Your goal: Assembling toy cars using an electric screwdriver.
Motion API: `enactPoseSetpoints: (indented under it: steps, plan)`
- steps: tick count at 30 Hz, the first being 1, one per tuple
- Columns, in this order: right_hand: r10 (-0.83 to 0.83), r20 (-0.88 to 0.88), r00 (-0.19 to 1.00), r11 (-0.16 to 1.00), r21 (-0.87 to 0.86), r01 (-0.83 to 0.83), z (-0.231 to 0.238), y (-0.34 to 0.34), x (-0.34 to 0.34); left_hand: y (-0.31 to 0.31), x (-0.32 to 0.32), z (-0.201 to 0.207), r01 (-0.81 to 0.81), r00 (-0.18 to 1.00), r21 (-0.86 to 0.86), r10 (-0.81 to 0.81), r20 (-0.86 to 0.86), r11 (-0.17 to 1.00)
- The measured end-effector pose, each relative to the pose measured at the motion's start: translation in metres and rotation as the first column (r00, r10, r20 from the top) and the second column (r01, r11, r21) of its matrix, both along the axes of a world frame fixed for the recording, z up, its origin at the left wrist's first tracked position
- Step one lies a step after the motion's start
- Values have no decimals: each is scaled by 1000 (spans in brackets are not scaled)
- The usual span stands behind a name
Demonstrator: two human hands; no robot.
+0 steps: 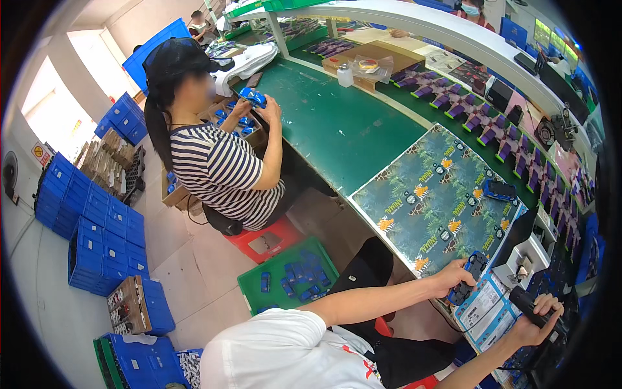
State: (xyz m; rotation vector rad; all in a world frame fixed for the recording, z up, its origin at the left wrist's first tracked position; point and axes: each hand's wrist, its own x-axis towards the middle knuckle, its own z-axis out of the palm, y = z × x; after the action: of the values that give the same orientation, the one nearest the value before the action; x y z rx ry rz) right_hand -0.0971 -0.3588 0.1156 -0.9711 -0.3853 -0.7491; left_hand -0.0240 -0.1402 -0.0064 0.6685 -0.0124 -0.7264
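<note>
We see a blue plastic toy car (499, 190) on a rectangular printed mat (414, 236), rowed purple-and-green parts (490, 131) beyond it, and a green rectangular plastic bin (248, 283) to the left, apparently on the floor (178, 253).

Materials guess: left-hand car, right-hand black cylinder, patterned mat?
Car in left hand: probably plastic; blue, with a dark, moulded-looking underside.
Black cylinder in right hand: plastic or coated metal; uniformly dark, too little detail to tell.
Patterned mat: perhaps coated paper or plastic sheet; printed, flat, thin pale edge.
</note>
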Motion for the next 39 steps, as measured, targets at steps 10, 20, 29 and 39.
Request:
enactPoseSetpoints:
  steps: [10, 20, 29, 39]
  plan:
    - [-14, 6, 1000, 999, 45, 13, -1, 7, 1, 4, 0, 6, -10, 1000, 26, 10, 2, 1000]
    - [-2, 24, 1000, 999, 38, 1, -1, 7, -1, 0, 4, -11, 28, 999, 26, -28, 30, 999]
    - [-68, 31, 997, 998, 7, 68, 5, 11, -21, -11, 0, -12, 37, 999, 26, -37, -6, 999]
    - [4, 22, 1000, 999, -33, -4, 11, 63, -20, 9, 19, -11, 97, 995, 4, -97, -24, 995]
